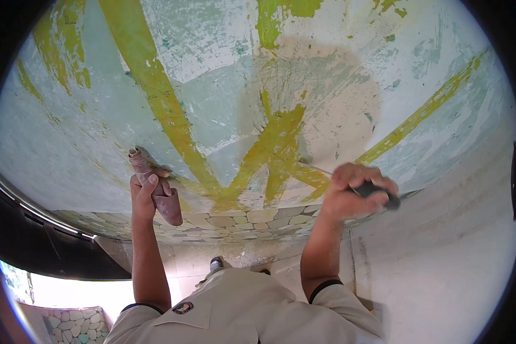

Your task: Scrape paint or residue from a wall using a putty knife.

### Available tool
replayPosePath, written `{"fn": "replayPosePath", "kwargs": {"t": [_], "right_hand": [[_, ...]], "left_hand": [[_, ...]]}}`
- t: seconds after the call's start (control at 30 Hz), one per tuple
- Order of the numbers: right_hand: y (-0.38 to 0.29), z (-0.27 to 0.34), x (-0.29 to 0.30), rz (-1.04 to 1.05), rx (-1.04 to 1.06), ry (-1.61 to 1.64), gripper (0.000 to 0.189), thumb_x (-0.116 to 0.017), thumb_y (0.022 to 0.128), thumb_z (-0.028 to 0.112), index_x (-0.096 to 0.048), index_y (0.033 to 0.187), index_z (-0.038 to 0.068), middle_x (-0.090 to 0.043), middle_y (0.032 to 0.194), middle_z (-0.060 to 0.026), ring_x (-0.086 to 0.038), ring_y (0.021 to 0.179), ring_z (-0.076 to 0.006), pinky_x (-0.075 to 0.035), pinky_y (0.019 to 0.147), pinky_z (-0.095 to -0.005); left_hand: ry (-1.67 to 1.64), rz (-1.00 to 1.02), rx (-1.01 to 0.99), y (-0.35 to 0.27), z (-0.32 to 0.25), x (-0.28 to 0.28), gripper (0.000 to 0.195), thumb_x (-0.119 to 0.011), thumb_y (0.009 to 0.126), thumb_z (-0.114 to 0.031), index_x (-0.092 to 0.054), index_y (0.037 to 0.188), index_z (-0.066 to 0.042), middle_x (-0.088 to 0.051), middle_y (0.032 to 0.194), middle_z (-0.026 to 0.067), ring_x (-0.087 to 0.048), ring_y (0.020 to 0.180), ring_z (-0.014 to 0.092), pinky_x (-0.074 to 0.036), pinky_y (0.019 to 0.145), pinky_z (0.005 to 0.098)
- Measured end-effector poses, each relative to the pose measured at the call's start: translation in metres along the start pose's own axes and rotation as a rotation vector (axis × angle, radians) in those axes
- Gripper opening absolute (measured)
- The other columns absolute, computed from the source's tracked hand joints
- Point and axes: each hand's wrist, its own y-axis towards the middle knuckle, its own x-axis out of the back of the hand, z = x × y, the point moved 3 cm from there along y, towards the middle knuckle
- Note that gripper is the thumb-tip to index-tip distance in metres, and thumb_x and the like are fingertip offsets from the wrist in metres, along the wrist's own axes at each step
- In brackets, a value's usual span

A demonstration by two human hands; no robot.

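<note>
In my left hand (pixel 144 193) is a rolled sheet of reddish-brown sandpaper (pixel 168 207), its narrow coiled end pointing up the wall and its wider curl hanging below my fingers. My right hand (pixel 356 191) grips the black handle (pixel 376 193) of a hand tool and is blurred. From that fist a thin metal blade (pixel 316 167), seen nearly edge-on, reaches left to the painted wall (pixel 215 103). Its tip lies at a yellow-green painted band (pixel 279 142). Pale blue-green paint around the bands is patchy, with whitish areas showing through.
Pebble-patterned tile (pixel 241 221) runs along the wall's foot. A plain pale wall (pixel 421 258) closes the right side. At left are a dark panel (pixel 56 245) and a bright opening (pixel 81 292). My shoe (pixel 216 263) stands on the light floor (pixel 185 258).
</note>
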Motion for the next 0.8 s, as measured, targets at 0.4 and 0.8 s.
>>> {"fn": "replayPosePath", "kwargs": {"t": [0.4,0.8], "right_hand": [[-0.006,0.004,0.001,0.091,-0.020,-0.005,0.046,-0.053,0.084,0.055,-0.035,0.097,0.015,-0.047,0.065,-0.0053,-0.043,0.040,-0.0139,-0.043,0.036,-0.0316],[-0.009,0.007,0.001,0.087,0.098,-0.001,0.047,-0.054,0.084,0.054,-0.035,0.098,0.014,-0.047,0.063,-0.0062,-0.043,0.041,-0.0148,-0.042,0.036,-0.0309]], "left_hand": [[0.003,0.003,-0.007,-0.001,0.003,0.002,0.032,-0.057,0.083,-0.028,-0.057,0.089,0.004,-0.055,0.058,0.0097,-0.054,0.052,0.017,-0.052,0.057,0.0341],[-0.017,0.001,-0.007,0.000,0.001,0.000,0.031,-0.058,0.082,-0.025,-0.058,0.089,0.004,-0.056,0.059,0.0095,-0.054,0.052,0.016,-0.052,0.057,0.0325]]}}
